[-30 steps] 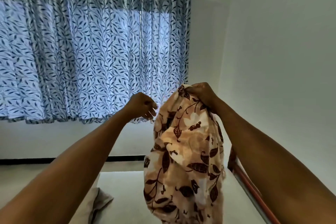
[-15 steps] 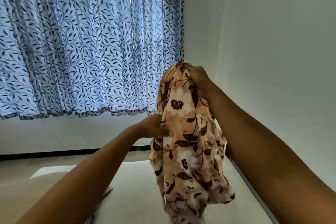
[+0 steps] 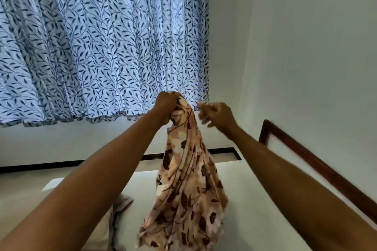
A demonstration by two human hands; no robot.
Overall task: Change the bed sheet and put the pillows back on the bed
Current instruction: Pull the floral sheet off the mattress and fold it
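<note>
A bunched floral bed sheet (image 3: 189, 189), peach with dark brown leaves, hangs in the air over the bare white mattress (image 3: 248, 193). My left hand (image 3: 166, 106) grips the sheet's top end, raised in front of the curtain. My right hand (image 3: 217, 117) is just to the right of that top end, fingers loosely spread and blurred, holding nothing that I can see. A pale pillow or crumpled cloth (image 3: 116, 218) lies on the mattress at the lower left, partly hidden by my left forearm.
A dark wooden bed frame rail (image 3: 306, 155) runs along the right wall. A blue leaf-patterned curtain (image 3: 98, 47) covers the window ahead. Light floor (image 3: 24, 185) lies beyond the mattress on the left, with a black skirting line along the wall.
The sheet's top has passed from my right hand to my left. My left hand rose and took hold; my right hand let go and moved off to the right.
</note>
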